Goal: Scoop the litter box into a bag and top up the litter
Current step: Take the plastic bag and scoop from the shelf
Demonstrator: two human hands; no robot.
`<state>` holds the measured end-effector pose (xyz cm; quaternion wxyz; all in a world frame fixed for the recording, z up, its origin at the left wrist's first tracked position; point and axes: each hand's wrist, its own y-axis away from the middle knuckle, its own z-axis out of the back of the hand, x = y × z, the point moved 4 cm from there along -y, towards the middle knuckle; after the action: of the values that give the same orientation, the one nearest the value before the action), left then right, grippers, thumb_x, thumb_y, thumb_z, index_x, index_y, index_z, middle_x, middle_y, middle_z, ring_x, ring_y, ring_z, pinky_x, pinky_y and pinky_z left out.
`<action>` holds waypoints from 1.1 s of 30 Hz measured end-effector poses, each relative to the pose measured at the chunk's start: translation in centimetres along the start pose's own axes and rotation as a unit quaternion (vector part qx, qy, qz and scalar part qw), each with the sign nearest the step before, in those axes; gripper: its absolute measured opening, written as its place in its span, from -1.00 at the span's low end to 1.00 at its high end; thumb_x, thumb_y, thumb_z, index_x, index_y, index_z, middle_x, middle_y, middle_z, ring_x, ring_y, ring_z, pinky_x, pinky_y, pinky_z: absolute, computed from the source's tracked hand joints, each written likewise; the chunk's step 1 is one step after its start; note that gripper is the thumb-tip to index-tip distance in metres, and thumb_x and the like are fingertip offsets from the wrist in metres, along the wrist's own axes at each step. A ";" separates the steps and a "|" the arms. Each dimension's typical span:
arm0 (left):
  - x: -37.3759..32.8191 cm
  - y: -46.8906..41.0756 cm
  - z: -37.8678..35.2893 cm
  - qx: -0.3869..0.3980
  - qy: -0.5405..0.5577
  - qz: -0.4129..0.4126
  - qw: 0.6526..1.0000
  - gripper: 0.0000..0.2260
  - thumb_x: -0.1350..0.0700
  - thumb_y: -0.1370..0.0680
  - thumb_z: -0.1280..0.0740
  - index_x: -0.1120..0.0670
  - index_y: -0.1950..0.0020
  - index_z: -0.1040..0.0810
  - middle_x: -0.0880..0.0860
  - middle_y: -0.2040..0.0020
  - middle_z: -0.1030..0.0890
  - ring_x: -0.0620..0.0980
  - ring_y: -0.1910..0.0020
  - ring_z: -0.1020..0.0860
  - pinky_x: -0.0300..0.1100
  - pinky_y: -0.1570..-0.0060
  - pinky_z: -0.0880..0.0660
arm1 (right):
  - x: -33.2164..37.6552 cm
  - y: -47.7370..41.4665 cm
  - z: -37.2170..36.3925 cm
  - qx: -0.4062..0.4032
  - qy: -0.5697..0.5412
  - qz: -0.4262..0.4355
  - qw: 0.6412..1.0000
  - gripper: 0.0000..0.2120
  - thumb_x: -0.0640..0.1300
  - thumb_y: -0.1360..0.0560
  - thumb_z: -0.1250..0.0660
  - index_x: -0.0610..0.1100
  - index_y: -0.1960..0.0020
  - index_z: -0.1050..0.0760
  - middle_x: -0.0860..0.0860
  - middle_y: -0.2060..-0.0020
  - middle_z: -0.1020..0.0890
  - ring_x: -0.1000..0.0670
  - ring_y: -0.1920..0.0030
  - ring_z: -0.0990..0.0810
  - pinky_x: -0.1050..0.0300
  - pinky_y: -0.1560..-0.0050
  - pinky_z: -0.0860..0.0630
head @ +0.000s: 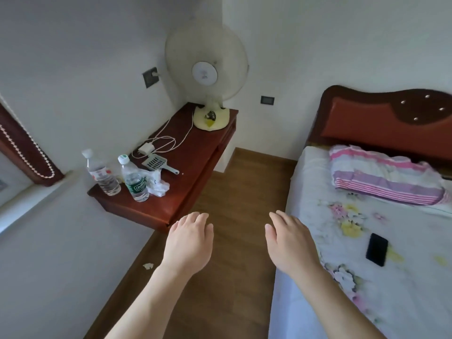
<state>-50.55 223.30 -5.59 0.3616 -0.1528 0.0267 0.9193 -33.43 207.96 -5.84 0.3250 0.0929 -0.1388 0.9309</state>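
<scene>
Glossy wooden side table (195, 152), plastic scoop (156, 163), clear plastic bottles (133, 181)

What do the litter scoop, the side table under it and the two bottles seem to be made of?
Litter scoop: probably matte grey plastic, by its moulded slots. Side table: reddish-brown wood or veneer, with a glossy varnish that catches light. Bottles: clear thin plastic, see-through, with printed labels.

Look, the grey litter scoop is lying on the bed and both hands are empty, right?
Not quite. The head view shows the grey litter scoop lying on the wooden side table, not on the bed. Both hands, the left hand and the right hand, are empty.
</scene>
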 end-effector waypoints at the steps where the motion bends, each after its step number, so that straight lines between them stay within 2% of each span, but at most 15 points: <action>1: 0.1 -1.2 0.1 -0.003 0.002 0.010 1.000 -0.62 -0.07 -0.65 -0.04 -0.03 -0.41 -0.42 -0.06 -0.39 -0.48 -0.01 -0.41 -0.39 -0.06 -0.41 -0.31 | -0.2 -1.5 -0.2 0.007 -0.001 0.003 1.000 -0.49 0.04 -0.56 0.00 -0.20 -0.21 -0.59 -0.09 -0.15 -0.65 -0.17 -0.11 -0.62 -0.04 -0.11 -0.55; 8: 3.2 -11.3 -0.8 -0.019 0.024 0.077 0.997 -0.61 -0.08 -0.65 -0.06 -0.02 -0.44 -0.39 -0.05 -0.41 -0.45 0.01 -0.43 -0.37 -0.04 -0.44 -0.29 | -0.8 -13.0 -3.0 0.058 0.006 0.021 0.998 -0.33 0.17 -0.56 0.20 -0.09 -0.41 -0.46 -0.02 -0.38 -0.50 -0.07 -0.37 -0.46 0.00 -0.36 -0.39; 13: 6.5 -18.8 -2.6 -0.012 0.055 0.113 0.992 -0.59 -0.10 -0.65 -0.06 -0.01 -0.45 -0.37 -0.02 -0.43 -0.43 0.02 -0.42 -0.37 0.01 -0.40 -0.35 | -0.8 -21.2 -5.7 0.100 0.017 0.026 0.995 -0.45 0.15 -0.63 0.13 -0.02 -0.50 -0.32 0.06 -0.47 -0.39 0.01 -0.46 -0.34 0.08 -0.46 -0.30; 16: 7.7 -22.8 -2.7 -0.008 0.058 0.125 0.990 -0.58 -0.09 -0.65 -0.06 0.00 -0.46 -0.36 -0.01 -0.44 -0.43 0.03 -0.44 -0.35 0.01 -0.42 -0.32 | 0.7 -25.7 -6.3 0.111 0.025 0.052 0.992 -0.43 0.17 -0.62 0.17 0.00 -0.50 -0.32 0.07 -0.47 -0.39 0.03 -0.47 -0.33 0.11 -0.45 -0.28; 20: 9.0 -27.4 -2.3 -0.012 0.057 0.157 0.986 -0.58 -0.10 -0.64 -0.05 0.00 -0.46 -0.36 0.00 -0.41 -0.45 0.04 -0.42 -0.37 0.02 -0.40 -0.34 | 2.4 -31.9 -7.4 0.133 0.018 0.090 0.987 -0.52 0.12 -0.65 0.04 0.00 -0.50 -0.31 0.06 -0.48 -0.38 0.02 -0.47 -0.33 0.10 -0.45 -0.30; 26: 11.1 -32.4 -2.7 -0.039 0.039 0.249 0.967 -0.58 -0.07 -0.64 -0.06 0.01 -0.46 -0.36 0.01 -0.39 -0.46 0.06 -0.38 -0.39 -0.02 -0.35 -0.33 | 4.4 -41.5 -11.2 0.163 0.008 0.182 0.970 -0.53 0.08 -0.65 0.00 -0.06 -0.49 -0.34 0.01 -0.45 -0.41 -0.02 -0.45 -0.36 0.04 -0.43 -0.33; 33: 11.4 -35.1 -3.4 -0.095 0.030 0.399 0.912 -0.65 -0.03 -0.63 -0.12 0.02 -0.39 -0.41 0.03 -0.31 -0.51 0.09 -0.28 -0.47 0.00 -0.23 -0.42 | 7.4 -50.8 -16.2 0.230 -0.018 0.331 0.915 -0.52 0.08 -0.66 0.00 -0.07 -0.51 -0.30 0.00 -0.47 -0.39 -0.02 -0.46 -0.33 0.03 -0.45 -0.31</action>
<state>-33.89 256.15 -10.10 -0.0520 -0.1911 0.0088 0.9802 -8.41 255.48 -9.09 -0.0349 0.1301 0.0508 0.9896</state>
